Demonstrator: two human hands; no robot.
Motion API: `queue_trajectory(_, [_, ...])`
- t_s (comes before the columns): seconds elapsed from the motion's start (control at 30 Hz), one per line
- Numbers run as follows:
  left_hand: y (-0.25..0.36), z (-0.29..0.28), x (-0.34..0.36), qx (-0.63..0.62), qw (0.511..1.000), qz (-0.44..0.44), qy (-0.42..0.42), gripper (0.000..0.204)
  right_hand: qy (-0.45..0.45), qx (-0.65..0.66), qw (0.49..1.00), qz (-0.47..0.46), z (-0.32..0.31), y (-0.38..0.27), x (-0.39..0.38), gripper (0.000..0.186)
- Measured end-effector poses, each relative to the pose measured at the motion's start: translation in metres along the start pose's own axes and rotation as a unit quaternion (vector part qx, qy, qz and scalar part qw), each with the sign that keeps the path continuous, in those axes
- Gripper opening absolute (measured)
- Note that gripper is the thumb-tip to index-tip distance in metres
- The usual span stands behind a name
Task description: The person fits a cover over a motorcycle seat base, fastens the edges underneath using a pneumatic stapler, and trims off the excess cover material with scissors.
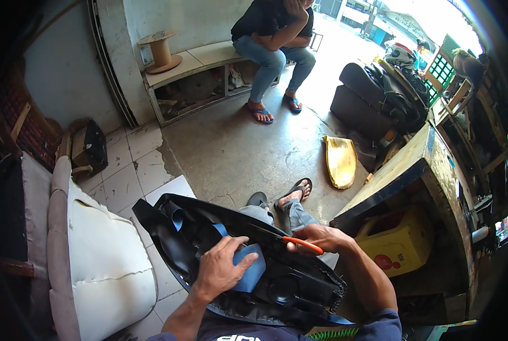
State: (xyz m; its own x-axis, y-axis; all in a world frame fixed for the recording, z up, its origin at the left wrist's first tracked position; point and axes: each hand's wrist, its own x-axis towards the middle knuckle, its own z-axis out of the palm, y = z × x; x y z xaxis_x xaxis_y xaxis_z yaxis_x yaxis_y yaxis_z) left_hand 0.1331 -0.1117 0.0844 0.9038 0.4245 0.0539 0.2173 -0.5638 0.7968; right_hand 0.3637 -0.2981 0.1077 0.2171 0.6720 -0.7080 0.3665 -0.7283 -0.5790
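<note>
1 black seat shell across person's legs. Left hand: fingers loosely spread, thumb on bluish flap; palm hidden. Right hand: closed around orange-handled tool; tip hard to make out.

A head-worn fisheye camera is looking down over the left hand and right hand nearby, facing the floor beyond.

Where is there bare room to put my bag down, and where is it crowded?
Bare floor lies between the bench, the yellow pad and the dark sandals. A smaller patch is on the bench, between the spool and the seated person. Crowded: left, by the white cushion; right, around the dark pile and wooden cabinet; nearest, where the black shell sits.
</note>
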Motion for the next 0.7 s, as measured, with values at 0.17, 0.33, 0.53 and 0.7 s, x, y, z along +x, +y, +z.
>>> queue_trajectory(0.17, [-0.009, 0.060, 0.017, -0.463, 0.857, -0.226, -0.027, 0.036, 0.022, -0.014, 0.999, -0.021, 0.003, 0.003, 0.003, 0.064])
queue_trajectory(0.33, [-0.016, 0.077, 0.028, -0.582, 0.748, -0.315, 0.047, 0.031, 0.023, -0.034, 0.999, -0.016, -0.002, 0.011, -0.002, 0.059])
queue_trajectory(0.53, [-0.026, 0.087, 0.035, -0.615, 0.710, -0.323, 0.111, 0.020, -0.013, 0.003, 0.999, 0.043, -0.012, -0.010, -0.014, 0.077])
queue_trajectory(0.7, [-0.016, 0.098, 0.030, -0.611, 0.727, -0.282, 0.137, 0.015, 0.001, 0.000, 0.999, 0.047, -0.009, -0.019, -0.003, 0.062])
